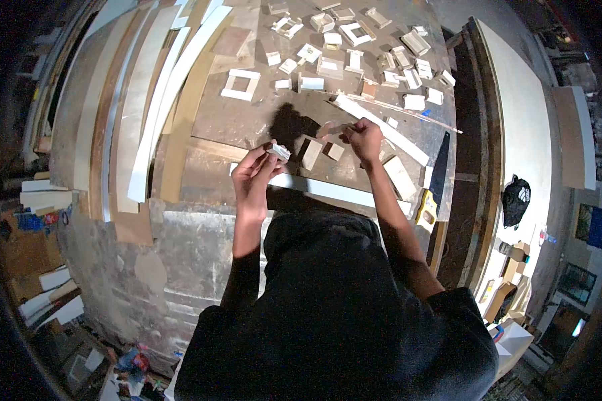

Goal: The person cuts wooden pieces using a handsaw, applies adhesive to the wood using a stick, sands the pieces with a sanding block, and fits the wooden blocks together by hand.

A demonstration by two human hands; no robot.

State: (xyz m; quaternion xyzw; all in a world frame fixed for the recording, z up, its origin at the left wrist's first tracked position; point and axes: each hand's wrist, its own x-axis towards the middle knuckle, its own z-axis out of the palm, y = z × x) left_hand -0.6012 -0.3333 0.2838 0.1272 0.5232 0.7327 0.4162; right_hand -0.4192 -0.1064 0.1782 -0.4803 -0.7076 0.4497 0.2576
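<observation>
My left hand (254, 175) is raised over the near edge of the worktable, its fingers closed on a small white piece (279, 152). Over the table to the right, my right hand (364, 142) has its fingers pressed together; what they hold, if anything, is too small to make out. Between the hands lie two small wooden blocks, one larger (310, 154) and one smaller (334, 152). A long white strip (334, 190) runs along the near edge below them. Another white strip (388, 131) lies slanted behind my right hand, and a wooden block (399, 178) rests right of my right forearm.
A handsaw (437, 175) with a yellow handle lies at the table's right side. Several small wooden frames and box-like pieces (330, 65) are spread over the far part. Long boards (128, 107) lie on the left. A black cap (516, 200) sits on a pale board at right.
</observation>
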